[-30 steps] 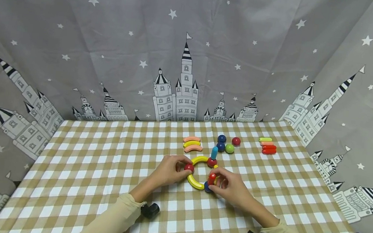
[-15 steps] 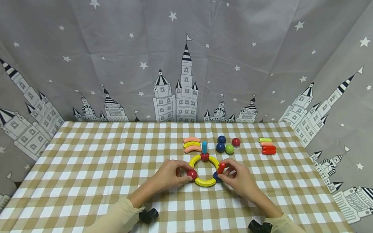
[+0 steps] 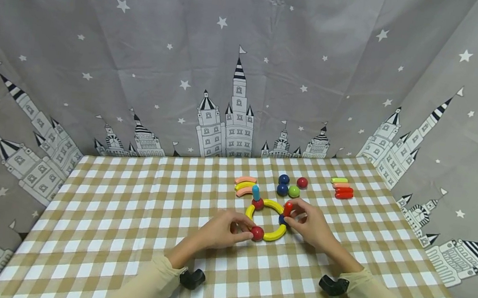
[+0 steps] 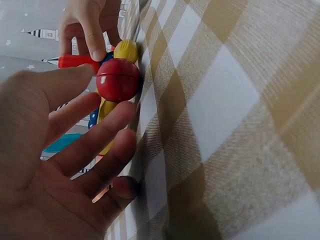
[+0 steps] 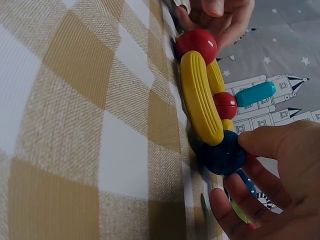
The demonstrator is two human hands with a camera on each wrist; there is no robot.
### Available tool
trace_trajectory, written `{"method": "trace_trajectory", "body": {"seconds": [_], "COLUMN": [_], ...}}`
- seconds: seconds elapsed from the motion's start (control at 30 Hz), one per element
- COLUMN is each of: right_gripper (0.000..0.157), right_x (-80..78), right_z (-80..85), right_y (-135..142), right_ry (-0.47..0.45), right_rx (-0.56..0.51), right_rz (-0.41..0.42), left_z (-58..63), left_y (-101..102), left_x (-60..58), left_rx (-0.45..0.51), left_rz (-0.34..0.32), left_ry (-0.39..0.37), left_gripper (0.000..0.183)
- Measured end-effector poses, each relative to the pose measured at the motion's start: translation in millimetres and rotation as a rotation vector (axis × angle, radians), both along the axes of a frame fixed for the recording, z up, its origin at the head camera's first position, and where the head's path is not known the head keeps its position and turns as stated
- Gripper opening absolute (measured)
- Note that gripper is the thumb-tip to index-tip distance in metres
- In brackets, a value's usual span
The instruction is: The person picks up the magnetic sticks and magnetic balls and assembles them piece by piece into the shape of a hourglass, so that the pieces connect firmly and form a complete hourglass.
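Observation:
A ring of curved yellow magnetic sticks and balls lies on the checked cloth. My left hand holds the red ball at the ring's near side, thumb and fingertips at its surface. At the right side, my right hand pinches the dark blue ball between thumb and fingers. A straight red stick stands up from that blue ball, partly behind the right thumb in the right wrist view. Another red ball at the ring's far left bears an upright light blue stick.
Behind the ring lie curved sticks, two pink and one yellow. Loose balls, dark blue, red and green, sit right of these. Several short straight sticks lie at the back right. A grey castle-print curtain hangs behind.
The ring has turned counterclockwise as seen from above. The left hand's red ball came nearer and rightward; the blue ball moved away and right with the right hand; the light blue stick swung left.

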State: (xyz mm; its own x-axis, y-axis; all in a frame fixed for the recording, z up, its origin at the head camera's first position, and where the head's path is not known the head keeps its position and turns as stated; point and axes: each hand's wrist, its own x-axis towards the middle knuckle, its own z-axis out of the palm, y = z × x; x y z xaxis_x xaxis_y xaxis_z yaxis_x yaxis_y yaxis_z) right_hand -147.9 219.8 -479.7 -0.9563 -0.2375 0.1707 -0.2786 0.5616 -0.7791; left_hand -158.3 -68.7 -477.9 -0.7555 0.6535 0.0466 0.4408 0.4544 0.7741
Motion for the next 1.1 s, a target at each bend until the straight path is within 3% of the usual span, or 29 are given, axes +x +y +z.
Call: {"method": "trace_trajectory", "body": {"seconds": [0.17,0.27,0.37,0.53,0.77,0.9,1.1], "right_gripper": [0.03,0.03,0.029,0.027,0.026,0.028,0.029], "right_x": [0.9,1.4,1.2,1.3,1.8,0.6,-7.0], "right_z": [-2.3,-3.4,-5.0,-8.9,-11.9,-10.9,-6.9], "right_y": [1,2,2,3,3,5,7], "right_ry": [-0.019,-0.022,-0.016,-0.01,-0.003,-0.026,-0.133], "right_rx": [0.012,0.022,0.025,0.034,0.032,0.038,0.03], "right_rz": [-0.005,-0.01,-0.011,-0.011,-0.017,-0.026,-0.016], "left_z": [-2.7,-4.6,-6.5,-10.2,-18.2,-18.5,-15.2], "left_y": [4,10,16,24,30,30,26], "left_x": [-7.0,-14.4,-22.5,-34.7,-48.2,-50.9,-47.7], "left_rx": [0.085,0.129,0.138,0.143,0.096,0.094,0.09], "left_rz": [0.181,0.295,0.355,0.349,0.326,0.304,0.266], "left_ry": [0.071,0.128,0.143,0.103,0.085,0.093,0.111], "left_gripper": [0.006,0.011,0.021,0.028,0.022,0.024,0.017]}}
